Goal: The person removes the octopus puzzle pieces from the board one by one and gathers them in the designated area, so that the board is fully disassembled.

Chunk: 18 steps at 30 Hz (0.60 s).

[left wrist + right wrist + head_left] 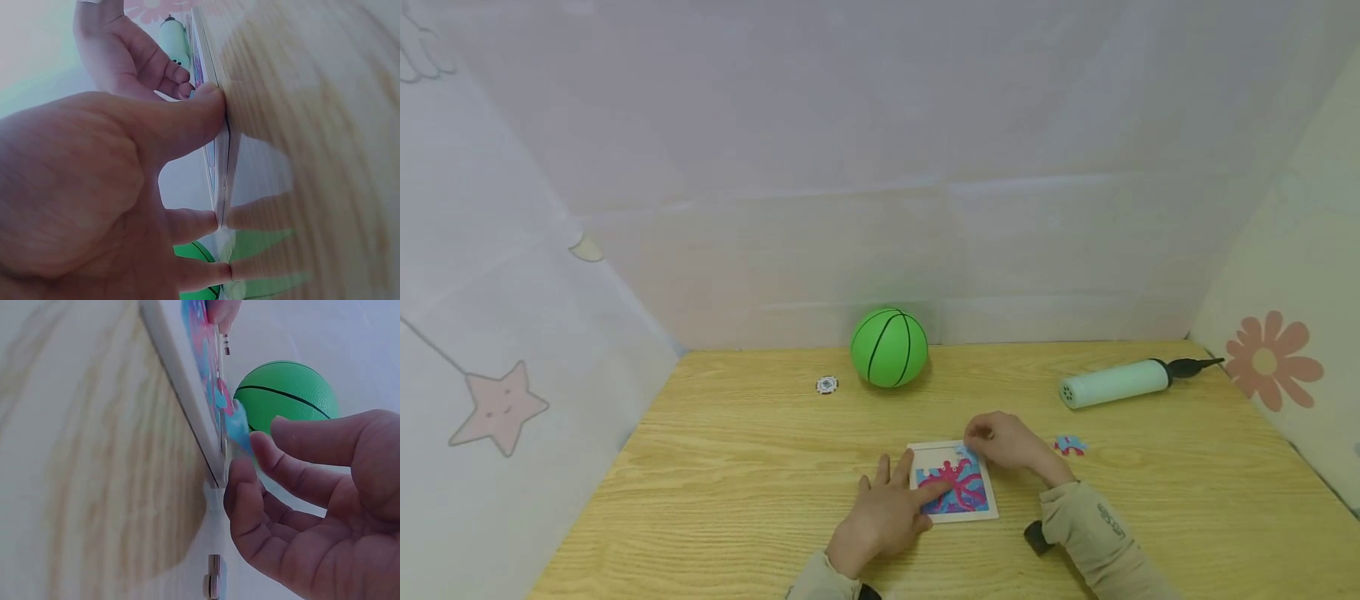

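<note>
A jigsaw puzzle [958, 497] with a pink octopus on blue lies in a pale wooden tray [962, 517]. Part of the tray's bare bottom shows along its far side. My left hand [885, 512] rests on the puzzle and the tray's left edge, its fingers spread and fairly straight. At the far right corner my right hand [1006, 442] pinches a blue puzzle piece [239, 427] between curled fingers. That piece stands tilted over the tray in the right wrist view. Right of this hand, loose blue and pink puzzle pieces [1071, 445] lie on the table.
A green ball [889, 348] sits at the back of the wooden table [737, 467], beside a round black-and-white chip [827, 384]. A pale green hand pump [1116, 383] with a black nozzle lies at the back right. Printed cloth walls surround the table.
</note>
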Each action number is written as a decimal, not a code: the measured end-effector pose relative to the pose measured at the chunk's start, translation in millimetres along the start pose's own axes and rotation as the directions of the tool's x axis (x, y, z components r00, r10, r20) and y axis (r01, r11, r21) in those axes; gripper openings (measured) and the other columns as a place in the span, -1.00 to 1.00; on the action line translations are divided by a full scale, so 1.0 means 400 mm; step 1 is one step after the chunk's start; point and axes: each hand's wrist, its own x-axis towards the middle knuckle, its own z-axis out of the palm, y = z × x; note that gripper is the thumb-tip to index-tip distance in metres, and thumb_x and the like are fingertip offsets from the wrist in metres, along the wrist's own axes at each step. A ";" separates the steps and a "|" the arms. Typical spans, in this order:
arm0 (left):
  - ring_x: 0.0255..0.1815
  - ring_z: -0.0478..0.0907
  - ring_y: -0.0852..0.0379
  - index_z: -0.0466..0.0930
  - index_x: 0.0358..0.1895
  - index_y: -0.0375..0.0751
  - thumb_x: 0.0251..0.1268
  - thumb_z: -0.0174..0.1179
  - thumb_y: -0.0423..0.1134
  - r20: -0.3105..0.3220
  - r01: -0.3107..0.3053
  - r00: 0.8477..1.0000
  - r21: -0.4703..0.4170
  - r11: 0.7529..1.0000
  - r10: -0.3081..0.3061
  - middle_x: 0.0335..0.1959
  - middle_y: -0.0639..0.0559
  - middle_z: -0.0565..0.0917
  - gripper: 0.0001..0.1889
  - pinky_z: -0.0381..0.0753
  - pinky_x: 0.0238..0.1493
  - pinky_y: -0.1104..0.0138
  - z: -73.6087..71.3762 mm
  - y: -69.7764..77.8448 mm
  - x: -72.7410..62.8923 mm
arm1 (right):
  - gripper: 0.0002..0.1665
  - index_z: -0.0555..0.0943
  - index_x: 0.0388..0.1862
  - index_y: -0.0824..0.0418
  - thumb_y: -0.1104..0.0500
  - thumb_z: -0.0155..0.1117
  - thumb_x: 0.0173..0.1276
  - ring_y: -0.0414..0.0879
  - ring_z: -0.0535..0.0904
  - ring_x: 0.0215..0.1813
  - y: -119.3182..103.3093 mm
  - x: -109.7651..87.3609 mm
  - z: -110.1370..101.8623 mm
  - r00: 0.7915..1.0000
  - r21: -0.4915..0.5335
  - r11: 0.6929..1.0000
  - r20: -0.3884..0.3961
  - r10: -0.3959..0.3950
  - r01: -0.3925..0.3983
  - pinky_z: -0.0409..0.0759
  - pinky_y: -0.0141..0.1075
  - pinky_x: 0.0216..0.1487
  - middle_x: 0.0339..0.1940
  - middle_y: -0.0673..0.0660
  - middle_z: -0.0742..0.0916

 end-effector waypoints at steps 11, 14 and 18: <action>0.45 -0.02 -0.41 0.24 0.36 0.59 0.36 0.12 0.03 -0.003 -0.002 1.000 0.006 1.000 0.002 0.52 -0.19 0.04 -0.46 0.18 0.20 -0.32 -0.001 0.000 0.002 | -0.85 0.55 -0.30 0.23 0.33 0.35 0.17 -0.14 0.50 -0.38 -0.003 0.002 0.010 0.996 0.035 0.996 -0.033 -0.078 0.079 0.50 -0.29 -0.38 -0.40 0.05 0.62; 0.45 -0.01 -0.41 0.24 0.36 0.59 0.36 0.12 0.03 -0.006 -0.003 1.000 0.007 1.000 0.003 0.51 -0.20 0.05 -0.45 0.18 0.19 -0.32 -0.001 -0.001 0.002 | -0.82 0.55 -0.26 0.21 0.32 0.35 0.18 -0.13 0.51 -0.37 0.000 0.003 0.010 0.997 0.067 0.996 -0.061 -0.053 0.057 0.51 -0.28 -0.38 -0.39 0.06 0.62; 0.45 -0.01 -0.41 0.23 0.36 0.60 0.36 0.11 0.04 -0.006 -0.004 1.000 0.011 1.000 0.004 0.51 -0.19 0.05 -0.45 0.18 0.20 -0.32 0.002 -0.002 0.003 | -0.84 0.58 -0.25 0.18 0.30 0.36 0.20 -0.11 0.53 -0.29 0.005 0.001 0.002 0.997 0.109 0.994 -0.078 -0.024 0.032 0.52 -0.25 -0.31 -0.36 0.05 0.63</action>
